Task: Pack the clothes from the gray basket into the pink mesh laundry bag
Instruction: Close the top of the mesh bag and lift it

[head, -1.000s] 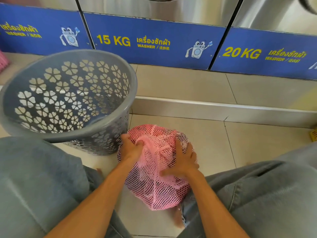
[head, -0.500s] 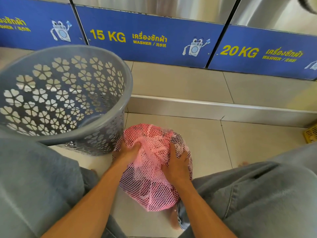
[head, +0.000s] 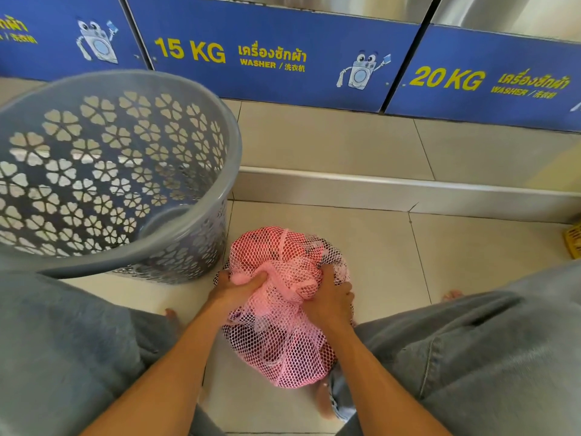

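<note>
The pink mesh laundry bag (head: 283, 350) sits bulging on the tiled floor between my knees, with red and dark clothes showing through the netting. My left hand (head: 234, 291) is clenched on a bunch of the bag's gathered mesh at its top left. My right hand (head: 330, 297) grips the gathered mesh at the top right. The gray basket (head: 176, 243) with flower-shaped holes stands tilted toward me at the left, touching the bag's side; no clothes show inside it.
Blue washer panels (head: 276, 55) marked 15 KG and 20 KG line the back above a raised tiled step with a metal edge (head: 377, 190). My jeans-clad knees fill the lower left (head: 63, 357) and lower right (head: 487, 357). A yellow crate corner (head: 573, 240) is at the right edge.
Both hands have drawn closer together on the bag's top, bunching more mesh. The right hand went from lying flat on the bag to gripping it. The view shifted slightly.
</note>
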`<action>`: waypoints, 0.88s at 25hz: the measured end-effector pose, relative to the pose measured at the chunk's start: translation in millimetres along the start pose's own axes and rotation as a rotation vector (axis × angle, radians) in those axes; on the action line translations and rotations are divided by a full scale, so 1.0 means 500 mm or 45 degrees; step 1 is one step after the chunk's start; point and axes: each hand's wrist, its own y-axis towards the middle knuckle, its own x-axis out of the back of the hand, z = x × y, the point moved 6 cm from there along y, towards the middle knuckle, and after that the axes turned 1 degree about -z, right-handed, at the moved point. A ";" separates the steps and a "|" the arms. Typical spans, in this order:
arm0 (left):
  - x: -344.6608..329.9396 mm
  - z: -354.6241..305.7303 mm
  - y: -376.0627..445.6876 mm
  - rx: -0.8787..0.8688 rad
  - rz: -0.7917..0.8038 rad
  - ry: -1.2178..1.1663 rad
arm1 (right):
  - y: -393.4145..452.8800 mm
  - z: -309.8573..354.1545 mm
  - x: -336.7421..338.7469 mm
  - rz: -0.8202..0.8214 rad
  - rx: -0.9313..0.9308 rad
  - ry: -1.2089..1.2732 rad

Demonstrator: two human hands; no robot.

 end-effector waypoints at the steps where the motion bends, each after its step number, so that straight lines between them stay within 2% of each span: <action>1: -0.003 -0.001 0.015 -0.063 0.005 -0.025 | 0.002 0.001 0.002 -0.020 -0.006 0.018; 4: -0.021 -0.007 0.057 -0.239 0.019 -0.086 | 0.005 0.009 0.019 -0.098 0.009 0.145; 8: -0.040 -0.122 -0.061 -0.391 -0.013 -0.224 | -0.009 0.042 0.097 -0.232 0.086 0.459; 12: -0.030 -0.234 -0.133 -0.583 0.008 -0.408 | -0.031 0.093 0.231 -0.323 0.247 0.526; 18: -0.002 -0.437 -0.178 -0.827 0.024 -0.624 | 0.045 0.287 0.507 -0.435 0.667 0.086; 22: -0.009 -0.568 -0.144 -0.908 -0.014 -0.688 | 0.134 0.439 0.632 -0.539 0.877 -0.131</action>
